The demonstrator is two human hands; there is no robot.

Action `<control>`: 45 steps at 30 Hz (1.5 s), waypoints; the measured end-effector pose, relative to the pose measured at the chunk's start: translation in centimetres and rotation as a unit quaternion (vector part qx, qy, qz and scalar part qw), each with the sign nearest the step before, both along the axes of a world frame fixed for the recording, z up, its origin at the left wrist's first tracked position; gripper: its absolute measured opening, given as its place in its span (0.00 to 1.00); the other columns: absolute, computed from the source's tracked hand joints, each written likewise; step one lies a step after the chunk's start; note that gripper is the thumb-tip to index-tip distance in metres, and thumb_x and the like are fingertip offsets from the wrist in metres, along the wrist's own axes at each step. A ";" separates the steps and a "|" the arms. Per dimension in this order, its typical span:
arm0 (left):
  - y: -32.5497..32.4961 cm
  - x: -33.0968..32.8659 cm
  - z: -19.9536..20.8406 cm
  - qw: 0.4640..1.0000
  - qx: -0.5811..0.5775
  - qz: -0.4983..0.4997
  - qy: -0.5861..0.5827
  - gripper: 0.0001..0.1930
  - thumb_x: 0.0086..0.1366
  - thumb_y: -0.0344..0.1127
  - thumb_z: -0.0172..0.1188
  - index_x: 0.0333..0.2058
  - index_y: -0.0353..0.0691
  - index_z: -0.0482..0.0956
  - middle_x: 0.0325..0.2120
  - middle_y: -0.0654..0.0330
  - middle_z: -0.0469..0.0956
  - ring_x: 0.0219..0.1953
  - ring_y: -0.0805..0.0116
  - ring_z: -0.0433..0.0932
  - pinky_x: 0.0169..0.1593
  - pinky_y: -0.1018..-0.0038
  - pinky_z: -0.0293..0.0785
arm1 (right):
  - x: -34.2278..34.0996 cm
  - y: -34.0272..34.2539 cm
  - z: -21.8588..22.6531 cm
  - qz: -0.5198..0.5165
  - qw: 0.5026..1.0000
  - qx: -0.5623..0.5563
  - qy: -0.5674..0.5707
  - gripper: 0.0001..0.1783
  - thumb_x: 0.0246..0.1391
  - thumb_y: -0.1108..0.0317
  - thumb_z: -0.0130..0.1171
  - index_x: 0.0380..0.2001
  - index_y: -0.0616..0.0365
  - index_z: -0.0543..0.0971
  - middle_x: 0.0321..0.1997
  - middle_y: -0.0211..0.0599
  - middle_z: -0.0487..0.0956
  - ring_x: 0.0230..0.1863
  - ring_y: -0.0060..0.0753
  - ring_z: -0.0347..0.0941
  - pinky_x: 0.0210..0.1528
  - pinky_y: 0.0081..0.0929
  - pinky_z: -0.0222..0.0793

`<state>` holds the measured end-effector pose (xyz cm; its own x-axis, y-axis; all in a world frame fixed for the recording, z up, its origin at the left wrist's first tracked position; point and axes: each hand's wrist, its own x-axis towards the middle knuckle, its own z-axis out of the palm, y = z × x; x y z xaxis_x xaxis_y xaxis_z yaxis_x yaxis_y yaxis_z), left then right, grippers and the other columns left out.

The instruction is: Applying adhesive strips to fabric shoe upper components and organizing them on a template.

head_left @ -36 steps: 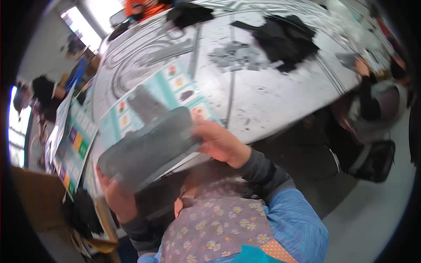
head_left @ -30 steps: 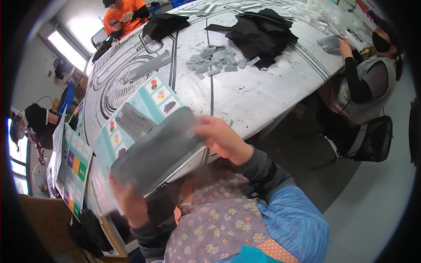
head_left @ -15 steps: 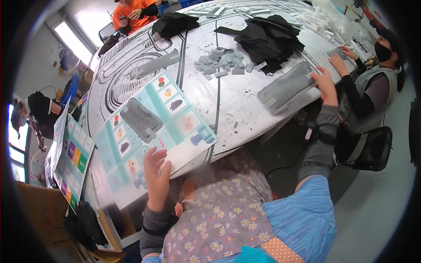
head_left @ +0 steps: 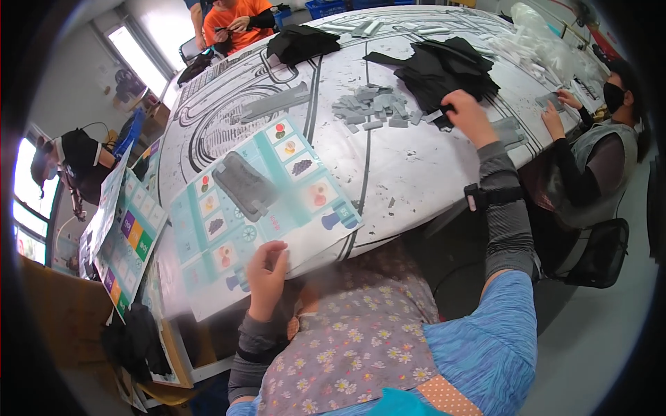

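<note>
On the white table, from left to right:
Picture chart: the teal sheet lies flat at the near edge, a grey fabric piece on it.
Left hand: fingers curled, resting on the sheet's near border.
Grey pile: small grey pieces at mid-table.
Right hand: outstretched, fingers closed on the edge of the black fabric heap.
</note>
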<state>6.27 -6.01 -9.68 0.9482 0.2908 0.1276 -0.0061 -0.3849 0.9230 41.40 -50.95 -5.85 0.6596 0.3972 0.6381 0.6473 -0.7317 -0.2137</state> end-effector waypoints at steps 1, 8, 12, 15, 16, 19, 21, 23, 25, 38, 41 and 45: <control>0.0 0.1 0.0 1.000 0.003 0.003 -0.002 0.10 0.65 0.25 0.60 0.45 0.34 0.78 0.39 0.62 0.81 0.40 0.78 0.75 0.46 0.80 0.69 | -0.1 2.0 -0.6 -0.047 0.997 -0.052 0.035 0.10 0.49 0.77 0.56 0.36 0.56 0.80 0.42 0.42 0.79 0.46 0.50 0.76 0.44 0.43 0.75; 0.4 0.0 -1.0 0.998 0.031 0.002 -0.046 0.09 0.61 0.27 0.61 0.40 0.35 0.81 0.39 0.55 0.83 0.43 0.64 0.81 0.50 0.72 0.73 | 1.6 6.9 -1.6 -0.173 0.963 -0.191 0.080 0.05 0.50 0.76 0.56 0.30 0.61 0.79 0.39 0.49 0.80 0.42 0.55 0.77 0.43 0.45 0.75; 0.3 -0.1 -0.7 0.998 0.049 0.016 -0.047 0.09 0.60 0.27 0.61 0.40 0.36 0.82 0.39 0.54 0.83 0.43 0.60 0.81 0.50 0.70 0.74 | 3.4 8.2 -2.1 -0.092 0.981 -0.118 0.126 0.06 0.50 0.76 0.55 0.30 0.63 0.81 0.36 0.53 0.80 0.42 0.56 0.78 0.46 0.44 0.74; 0.3 -0.5 -0.5 0.996 0.064 0.014 -0.059 0.09 0.60 0.26 0.62 0.40 0.37 0.82 0.39 0.53 0.82 0.43 0.58 0.81 0.49 0.68 0.74 | 3.9 10.8 -2.6 0.017 0.992 -0.073 0.106 0.09 0.50 0.77 0.54 0.34 0.63 0.81 0.37 0.51 0.80 0.45 0.54 0.77 0.49 0.42 0.73; 0.4 -0.4 -0.6 0.995 0.074 0.005 -0.060 0.09 0.61 0.27 0.62 0.40 0.36 0.82 0.38 0.56 0.83 0.42 0.65 0.80 0.48 0.72 0.74 | 3.4 11.8 -2.2 0.031 0.995 -0.075 0.054 0.09 0.51 0.76 0.54 0.35 0.62 0.81 0.37 0.49 0.80 0.44 0.53 0.77 0.48 0.42 0.73; 0.1 -0.2 0.1 0.995 0.082 0.001 -0.054 0.10 0.62 0.27 0.62 0.42 0.36 0.81 0.36 0.59 0.82 0.39 0.72 0.79 0.45 0.76 0.73 | 0.4 16.4 0.7 0.069 0.996 -0.055 -0.004 0.07 0.53 0.74 0.54 0.34 0.61 0.80 0.35 0.43 0.78 0.42 0.52 0.77 0.44 0.41 0.73; -0.1 -0.5 0.8 0.999 0.027 0.003 -0.033 0.11 0.61 0.27 0.62 0.43 0.36 0.80 0.34 0.61 0.81 0.37 0.73 0.78 0.43 0.77 0.72 | -2.2 20.2 3.4 0.125 0.987 -0.063 0.082 0.05 0.55 0.72 0.54 0.32 0.59 0.79 0.34 0.43 0.78 0.40 0.52 0.76 0.41 0.43 0.73; 0.0 -0.4 1.1 1.000 0.019 0.003 -0.021 0.11 0.62 0.28 0.62 0.44 0.37 0.80 0.33 0.60 0.80 0.36 0.70 0.78 0.43 0.75 0.73 | -4.3 24.1 4.1 0.220 0.966 -0.120 0.055 0.06 0.56 0.67 0.56 0.30 0.58 0.78 0.34 0.41 0.79 0.38 0.51 0.76 0.40 0.43 0.73; 0.3 -0.4 0.9 1.000 0.010 0.006 -0.009 0.12 0.63 0.29 0.62 0.45 0.37 0.80 0.32 0.59 0.80 0.35 0.67 0.78 0.42 0.73 0.74 | -7.7 28.5 4.6 0.318 0.935 -0.150 0.050 0.07 0.56 0.65 0.57 0.29 0.57 0.79 0.33 0.38 0.79 0.38 0.48 0.77 0.40 0.42 0.74; 0.1 -0.2 -0.1 0.991 0.097 -0.025 -0.091 0.10 0.62 0.31 0.62 0.42 0.40 0.81 0.35 0.56 0.81 0.37 0.58 0.81 0.41 0.68 0.76 | -16.0 37.6 -1.1 0.358 0.876 -0.293 -0.134 0.14 0.33 0.62 0.72 0.25 0.51 0.81 0.29 0.28 0.77 0.39 0.33 0.75 0.39 0.29 0.68; 0.2 -0.5 0.0 0.990 0.105 -0.017 -0.091 0.09 0.62 0.32 0.62 0.41 0.40 0.81 0.34 0.56 0.81 0.36 0.58 0.80 0.40 0.68 0.75 | -16.8 37.9 -0.6 0.341 0.876 -0.314 -0.129 0.13 0.33 0.62 0.72 0.25 0.51 0.81 0.30 0.27 0.76 0.39 0.31 0.74 0.39 0.27 0.68; 0.4 -0.6 0.3 0.991 0.112 -0.025 -0.071 0.10 0.63 0.33 0.61 0.42 0.38 0.81 0.35 0.55 0.81 0.39 0.60 0.81 0.44 0.68 0.75 | -16.4 38.2 -0.9 0.350 0.877 -0.295 -0.144 0.12 0.35 0.64 0.71 0.26 0.51 0.80 0.30 0.28 0.76 0.38 0.31 0.74 0.39 0.27 0.68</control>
<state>5.65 -5.64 -9.35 0.9286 0.1937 0.3166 -0.1534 -0.5764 0.8026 24.95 -12.80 -6.78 -0.0321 0.9579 0.2853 0.9472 -0.0619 0.3146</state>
